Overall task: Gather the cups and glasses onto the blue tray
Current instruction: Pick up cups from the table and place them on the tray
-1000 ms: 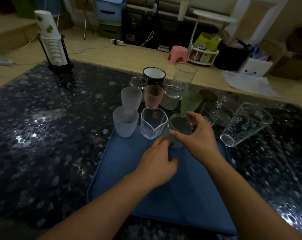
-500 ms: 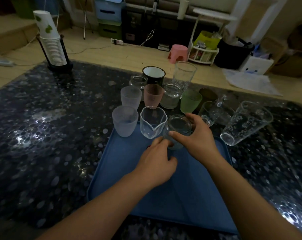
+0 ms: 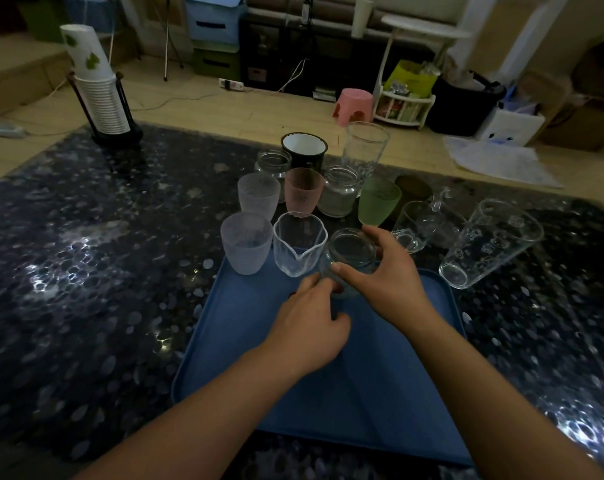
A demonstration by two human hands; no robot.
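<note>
The blue tray [image 3: 380,382] lies on the dark table in front of me. At its far edge stand a frosted cup [image 3: 246,242], a clear spouted glass [image 3: 298,242] and a small clear jar [image 3: 350,251]. My right hand [image 3: 387,275] grips the jar around its side. My left hand [image 3: 311,323] touches the jar's base with its fingertips. Beyond the tray stand a frosted cup [image 3: 259,195], a pink cup [image 3: 304,190], a green cup [image 3: 378,200], glass jars, a black enamel mug [image 3: 304,148] and a tall glass [image 3: 364,150].
A handled glass cup [image 3: 414,225] and a large patterned glass [image 3: 490,242] lean right of the tray. A stack of paper cups in a black holder [image 3: 101,98] stands at the table's far left. Floor clutter and a pink stool [image 3: 354,107] lie beyond the table.
Both hands have stayed on the small jar at the tray's far edge; the jar has shifted slightly.
</note>
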